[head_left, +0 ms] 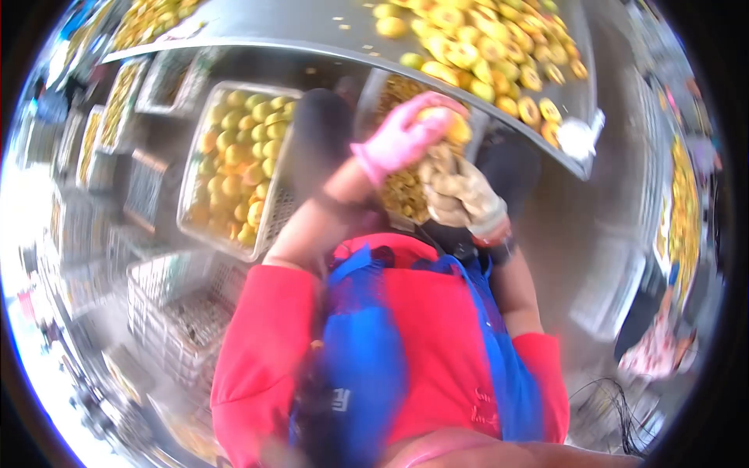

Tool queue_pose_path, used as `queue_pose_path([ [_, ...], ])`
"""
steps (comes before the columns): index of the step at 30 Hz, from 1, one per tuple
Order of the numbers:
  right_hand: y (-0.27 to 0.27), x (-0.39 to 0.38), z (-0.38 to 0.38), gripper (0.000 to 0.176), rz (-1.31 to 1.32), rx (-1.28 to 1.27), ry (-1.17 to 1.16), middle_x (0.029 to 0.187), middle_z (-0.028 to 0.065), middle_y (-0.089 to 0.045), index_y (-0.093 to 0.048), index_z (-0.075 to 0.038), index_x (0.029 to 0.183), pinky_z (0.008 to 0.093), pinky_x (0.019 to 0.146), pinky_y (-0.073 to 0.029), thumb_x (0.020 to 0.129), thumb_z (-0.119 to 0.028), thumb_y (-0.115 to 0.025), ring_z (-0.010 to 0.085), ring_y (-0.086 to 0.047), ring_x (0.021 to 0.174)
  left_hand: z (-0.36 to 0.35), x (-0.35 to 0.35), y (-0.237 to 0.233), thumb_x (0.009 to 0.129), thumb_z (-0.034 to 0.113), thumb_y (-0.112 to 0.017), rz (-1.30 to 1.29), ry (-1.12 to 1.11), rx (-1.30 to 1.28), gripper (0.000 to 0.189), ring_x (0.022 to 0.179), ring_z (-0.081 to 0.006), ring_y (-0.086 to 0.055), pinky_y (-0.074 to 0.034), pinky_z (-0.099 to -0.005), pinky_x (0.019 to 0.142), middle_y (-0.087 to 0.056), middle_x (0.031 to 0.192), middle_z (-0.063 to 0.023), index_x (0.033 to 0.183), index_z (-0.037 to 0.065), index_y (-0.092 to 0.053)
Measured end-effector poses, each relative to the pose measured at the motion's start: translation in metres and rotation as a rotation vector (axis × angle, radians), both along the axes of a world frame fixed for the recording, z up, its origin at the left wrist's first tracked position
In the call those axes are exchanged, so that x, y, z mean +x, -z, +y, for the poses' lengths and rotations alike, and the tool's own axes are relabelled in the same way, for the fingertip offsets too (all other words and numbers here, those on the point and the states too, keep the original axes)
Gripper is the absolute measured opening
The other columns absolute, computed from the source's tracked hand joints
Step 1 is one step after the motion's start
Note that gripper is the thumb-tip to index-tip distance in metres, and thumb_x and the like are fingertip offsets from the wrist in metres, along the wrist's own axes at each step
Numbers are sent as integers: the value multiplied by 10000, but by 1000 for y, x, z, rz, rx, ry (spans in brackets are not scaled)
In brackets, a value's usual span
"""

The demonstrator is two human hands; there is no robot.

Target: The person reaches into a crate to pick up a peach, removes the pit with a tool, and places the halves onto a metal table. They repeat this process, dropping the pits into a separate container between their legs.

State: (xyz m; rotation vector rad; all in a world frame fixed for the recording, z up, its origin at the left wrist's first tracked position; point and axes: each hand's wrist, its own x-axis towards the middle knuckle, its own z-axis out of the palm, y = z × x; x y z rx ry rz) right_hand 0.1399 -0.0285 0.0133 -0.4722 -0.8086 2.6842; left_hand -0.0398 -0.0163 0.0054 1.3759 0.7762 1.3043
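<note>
My left hand (409,134), in a pink glove, grips a yellow peach (455,129) above a bin between my knees. Just below it, my right hand (460,193) wears a cream work glove. Its fingers are curled closed, and whatever they hold is hidden by blur. The bin (373,92) contains many small brownish-yellow pieces (404,191) that look like pits. Ahead on a metal table (296,23) lies a heap of yellow peaches, many cut in halves (491,47).
A white crate (187,195) of whole peaches (242,148) stands left of my knee. Behind it is a basket (168,292). More crates (121,105) line the far left. A white object (577,139) sits at the table corner. Another person (655,343) is at the right.
</note>
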Motion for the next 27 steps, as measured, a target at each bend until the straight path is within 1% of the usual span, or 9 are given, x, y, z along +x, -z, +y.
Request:
queue_pose_path([
  [1,-1,0,0,149,-67,27,52,549,-57,-308,-517,-74,1039,228,317,-170,933,-125,-609,46,-233,352,-1,7,1,986,309,-571,-156,-13,-115,354,969,-96,-556,-471,-268,883,-632,1046,-31,1186,19,-607],
  [4,3,-1,3,177,-182,90,161,596,-28,-388,-502,-73,1059,223,348,-248,931,-100,-619,67,-312,393,6,23,14,986,342,-587,-396,-152,-260,389,1004,-99,-560,-471,-260,889,-622,1080,-52,1201,18,-572],
  [5,1,-5,1,137,-185,113,196,594,-17,-382,-505,-64,1044,228,352,-253,931,-54,-581,74,-308,398,16,19,16,982,365,-594,-213,-386,4,412,1010,-113,-568,-482,-275,883,-624,1069,-61,1204,20,-558],
  [7,-1,-9,-6,114,-210,185,219,595,-15,-377,-506,-61,1035,229,351,-253,933,-41,-553,76,-306,401,23,2,25,972,455,-587,-747,-348,-332,504,981,-168,-617,-549,-336,781,-627,1023,-96,1218,19,-520],
  [8,0,-11,-8,105,-220,216,232,595,-14,-375,-507,-60,1031,229,350,-253,934,-35,-539,77,-305,402,9,-21,-13,961,509,-574,-609,-431,-450,583,931,-209,-653,-587,-366,654,-619,1020,-123,1252,13,-483],
  [10,14,-14,-3,105,-269,131,291,605,-19,-360,-512,-57,1035,223,361,-273,935,-36,-533,76,-316,419,10,-53,5,956,522,-569,-612,-504,-346,595,860,-230,-679,-599,-359,595,-607,1040,-149,1246,12,-466],
  [18,79,-15,8,114,-687,71,323,636,-18,-418,-534,-73,1075,224,389,-317,971,-119,-534,85,-391,442,-63,-227,109,1017,441,-459,-476,-1006,-337,470,1077,-215,-587,-554,-364,867,-555,1198,-113,1316,79,-487],
  [22,85,-21,6,116,-779,111,279,648,-16,-470,-534,-95,1061,221,389,-349,958,-134,-572,92,-441,452,-129,-287,174,956,428,-574,25,-1396,-593,631,1115,-242,-582,-446,-349,988,-533,1345,-140,1418,19,-441],
  [27,101,-22,5,104,-879,123,274,647,-9,-496,-537,-101,1029,231,378,-366,955,-151,-589,101,-463,443,-184,-359,225,871,411,-709,276,-1673,-982,681,1180,-294,-575,-464,-384,990,-567,1321,-222,1368,-4,-496],
])
